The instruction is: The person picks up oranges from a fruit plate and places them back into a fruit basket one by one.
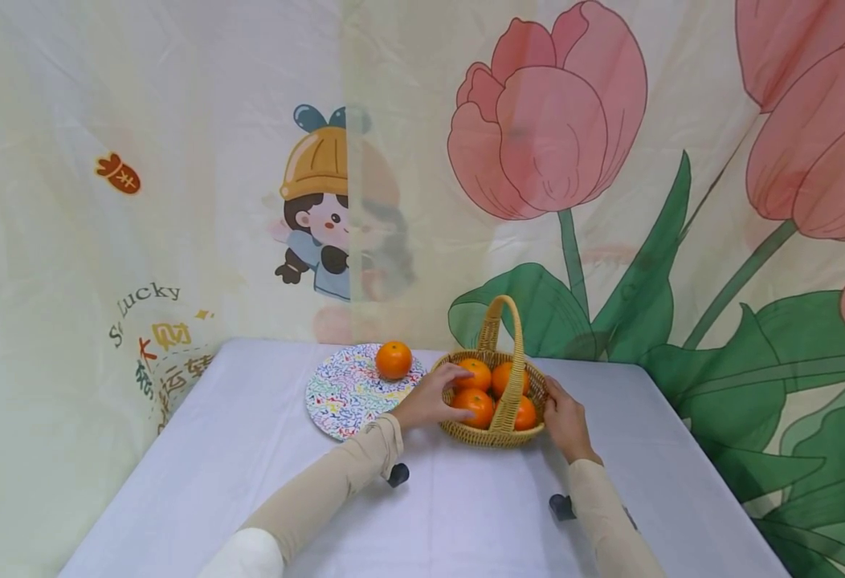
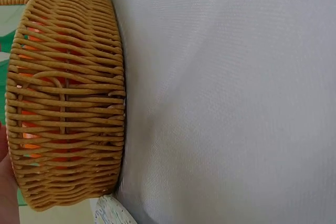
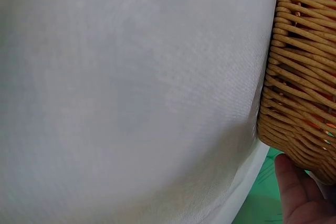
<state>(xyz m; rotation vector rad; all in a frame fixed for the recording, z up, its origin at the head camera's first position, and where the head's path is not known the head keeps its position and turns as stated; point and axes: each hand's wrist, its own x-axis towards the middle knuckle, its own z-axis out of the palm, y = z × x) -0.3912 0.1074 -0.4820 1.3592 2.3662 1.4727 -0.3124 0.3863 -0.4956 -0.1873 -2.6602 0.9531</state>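
Note:
A wicker basket [image 1: 491, 437] with an arched handle stands on the table and holds several oranges. My left hand [image 1: 426, 399] reaches over its left rim. Its fingers and thumb are spread in a wide curve beside the left-hand oranges, overlapping the front one [image 1: 475, 405] and the back one [image 1: 475, 375]. On the basket's right side, my right hand [image 1: 567, 417] holds it at the rim; the right wrist view shows fingers [image 3: 294, 187] against the outer weave. Another orange [image 1: 393, 360] sits on a colourfully speckled round plate [image 1: 332, 397] left of the basket.
A pale cloth covers the table [image 1: 466, 514]. Behind it hangs a printed curtain [image 1: 408, 64] with tulips and a cartoon figure. Dark knobs show beside the left wrist [image 1: 398, 475] and right wrist [image 1: 561, 506]. The left forearm passes in front of the plate's near right edge.

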